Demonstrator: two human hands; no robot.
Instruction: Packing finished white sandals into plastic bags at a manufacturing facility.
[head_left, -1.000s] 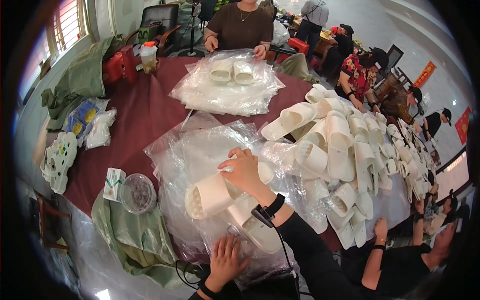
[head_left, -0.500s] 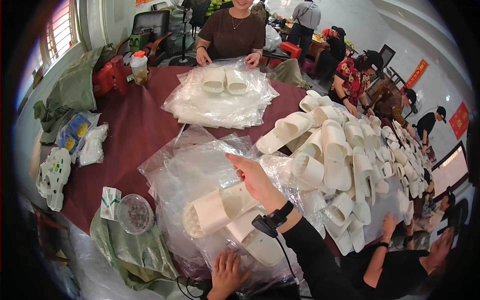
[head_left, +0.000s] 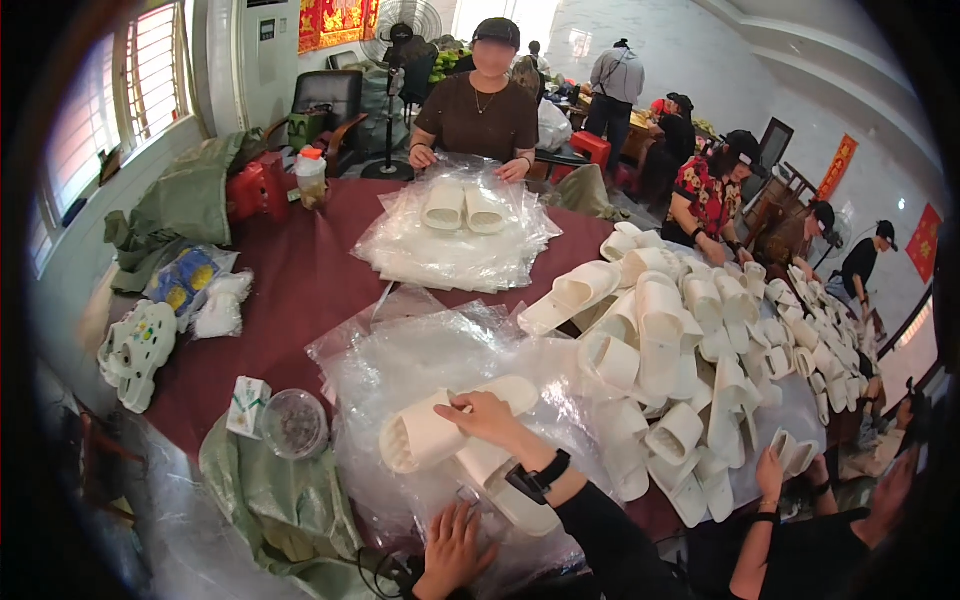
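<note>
Two cream slippers lie on a stack of clear plastic bags (head_left: pixel 385 350) right in front of me. My right hand (head_left: pixel 487 420) has its fingers curled at the strap of the upper slipper (head_left: pixel 412 437), which points to the left. Partly under my right forearm lies the lower slipper (head_left: pixel 520 505). My left hand (head_left: pixel 455 552) rests with fingers spread on the near edge of the bags, below the slippers, holding nothing. A dark band with a small device circles my right wrist.
A large heap of cream slippers (head_left: pixel 665 340) covers the right side. Across the table, a person handles another bag stack (head_left: pixel 450 262) topped by two slippers. At left are a small box (head_left: pixel 248 407), a round clear tub (head_left: pixel 294 424) and a decorated clog (head_left: pixel 138 355).
My right hand has come down from above the slippers onto the upper one's strap, its fingers now curled. My left hand stays on the bags. The view has tilted upward.
</note>
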